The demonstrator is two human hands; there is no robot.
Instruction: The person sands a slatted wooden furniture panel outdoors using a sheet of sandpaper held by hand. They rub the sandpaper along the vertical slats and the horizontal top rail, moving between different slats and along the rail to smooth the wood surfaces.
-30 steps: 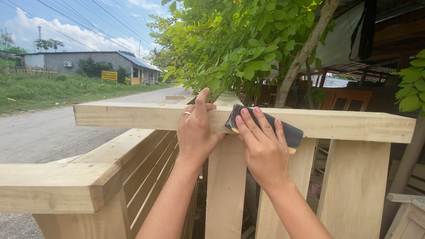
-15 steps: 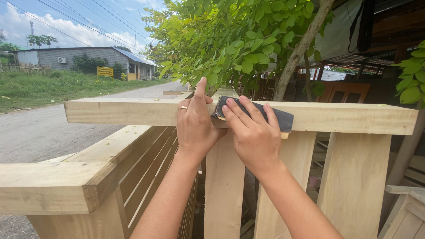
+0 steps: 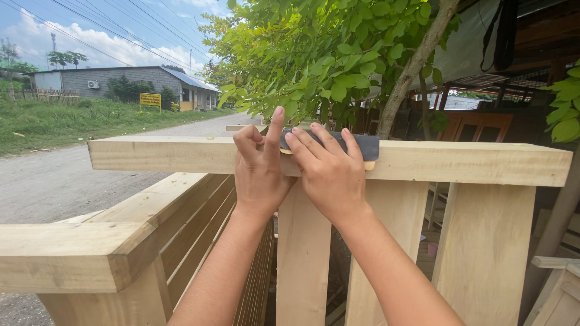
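Observation:
A pale wooden top rail [image 3: 483,162] runs across the view on upright slats. A dark grey sanding block [image 3: 362,146] with a wooden base lies on the rail's top edge. My right hand [image 3: 329,175] presses down over it, fingers spread across the sandpaper. Beside it, my left hand [image 3: 261,169] touches the block's left end, with the index finger pointing up and the other fingers curled against the rail's front face.
A second wooden rail [image 3: 78,253] with horizontal slats comes toward me at lower left. A leafy tree [image 3: 338,54] stands behind the rail. A gravel road [image 3: 54,175] and a grey building [image 3: 115,84] lie to the left; a shed with wooden furniture [image 3: 477,124] is at right.
Both hands and the sanding block have slid left along the top rail, and the block now lies flatter on the top edge.

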